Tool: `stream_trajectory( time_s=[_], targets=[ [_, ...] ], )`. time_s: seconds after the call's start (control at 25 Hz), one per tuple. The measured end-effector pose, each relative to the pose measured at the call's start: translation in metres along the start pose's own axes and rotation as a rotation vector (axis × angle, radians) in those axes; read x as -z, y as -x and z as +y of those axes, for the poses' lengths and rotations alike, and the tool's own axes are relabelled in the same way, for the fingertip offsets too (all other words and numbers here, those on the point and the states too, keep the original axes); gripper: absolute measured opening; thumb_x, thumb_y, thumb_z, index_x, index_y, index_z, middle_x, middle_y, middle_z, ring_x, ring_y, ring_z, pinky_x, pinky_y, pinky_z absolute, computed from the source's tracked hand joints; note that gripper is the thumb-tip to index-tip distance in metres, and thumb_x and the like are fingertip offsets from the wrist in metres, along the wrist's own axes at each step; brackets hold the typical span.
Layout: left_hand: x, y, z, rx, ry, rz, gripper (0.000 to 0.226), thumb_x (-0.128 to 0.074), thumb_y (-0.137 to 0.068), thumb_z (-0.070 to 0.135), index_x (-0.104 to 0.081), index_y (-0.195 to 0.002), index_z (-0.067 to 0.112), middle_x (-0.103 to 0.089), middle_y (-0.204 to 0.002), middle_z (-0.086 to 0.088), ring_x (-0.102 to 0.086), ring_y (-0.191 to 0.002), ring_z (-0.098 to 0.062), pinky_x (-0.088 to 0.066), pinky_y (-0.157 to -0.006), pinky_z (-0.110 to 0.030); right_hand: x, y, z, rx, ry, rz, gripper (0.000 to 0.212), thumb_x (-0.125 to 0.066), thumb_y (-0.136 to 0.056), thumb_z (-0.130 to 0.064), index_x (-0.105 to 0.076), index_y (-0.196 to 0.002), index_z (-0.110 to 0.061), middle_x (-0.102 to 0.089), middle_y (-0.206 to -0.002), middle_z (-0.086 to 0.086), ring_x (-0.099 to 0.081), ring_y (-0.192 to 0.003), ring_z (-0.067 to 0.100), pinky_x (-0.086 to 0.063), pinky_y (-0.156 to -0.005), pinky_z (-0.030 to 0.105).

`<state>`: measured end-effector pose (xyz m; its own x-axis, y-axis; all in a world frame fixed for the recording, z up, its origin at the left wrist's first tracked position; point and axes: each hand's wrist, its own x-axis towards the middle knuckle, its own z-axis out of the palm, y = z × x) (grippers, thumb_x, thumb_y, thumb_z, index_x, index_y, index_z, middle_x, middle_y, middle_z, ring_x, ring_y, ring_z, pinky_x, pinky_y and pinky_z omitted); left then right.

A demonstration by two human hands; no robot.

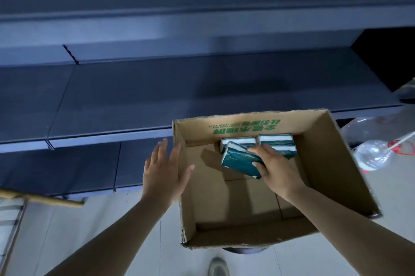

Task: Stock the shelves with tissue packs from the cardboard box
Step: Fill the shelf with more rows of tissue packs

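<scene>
An open cardboard box [332,163] stands on the floor in front of dark shelves [157,96]. Inside it, my right hand [277,169] grips a green and white tissue pack [239,162], tilted above the box floor. A few more tissue packs [276,141] lie against the box's far wall. My left hand [165,171] hovers with straight fingers just outside the box's left wall, holding nothing.
Several dark shelf levels fill the upper view; the lowest shelf [67,168] sits left of the box. Clear plastic wrap with a red tie [375,152] lies at the right. A wooden stick [45,198] lies at the left. My shoe [219,266] is below the box.
</scene>
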<state>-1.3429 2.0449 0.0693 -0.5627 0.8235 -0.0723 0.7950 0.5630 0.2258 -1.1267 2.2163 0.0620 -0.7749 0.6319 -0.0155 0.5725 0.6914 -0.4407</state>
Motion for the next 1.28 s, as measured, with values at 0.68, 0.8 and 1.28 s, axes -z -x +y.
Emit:
stream_trajectory(
  time_s=[0.68,0.8,1.28],
  targets=[
    [0.381,0.029,0.046,-0.341,-0.183,0.698,0.074,-0.081,-0.058,0.056,-0.066,-0.113,0.009,-0.066,-0.099,-0.006,-0.066,-0.088,-0.024,-0.055,-0.068,-0.036,0.368,0.001,-0.267,0.419,0.114,0.449,0.034,-0.052,-0.093,-0.008,-0.052,-0.124,-0.023,-0.051,-0.115,-0.007,-0.047,-0.105,0.019,-0.041,-0.091,0.032],
    [0.435,0.025,0.052,-0.329,-0.161,0.800,0.073,-0.071,-0.071,0.058,-0.058,-0.125,0.011,-0.060,-0.116,-0.008,-0.059,-0.107,-0.026,-0.051,-0.084,-0.038,0.415,-0.006,-0.296,0.431,0.188,0.452,0.034,-0.050,-0.095,-0.013,-0.049,-0.125,-0.028,-0.049,-0.115,-0.008,-0.043,-0.110,0.015,-0.039,-0.093,0.030],
    [0.511,-0.106,0.034,-0.193,-0.117,0.945,0.083,-0.064,-0.077,0.059,-0.039,-0.141,0.012,-0.039,-0.144,-0.013,-0.036,-0.134,-0.029,-0.027,-0.111,-0.044,0.439,-0.174,-0.325,0.329,-0.287,0.539,0.035,-0.065,-0.087,-0.014,-0.052,-0.115,-0.029,-0.045,-0.123,-0.011,-0.039,-0.116,0.004,-0.028,-0.099,0.018]
  ],
)
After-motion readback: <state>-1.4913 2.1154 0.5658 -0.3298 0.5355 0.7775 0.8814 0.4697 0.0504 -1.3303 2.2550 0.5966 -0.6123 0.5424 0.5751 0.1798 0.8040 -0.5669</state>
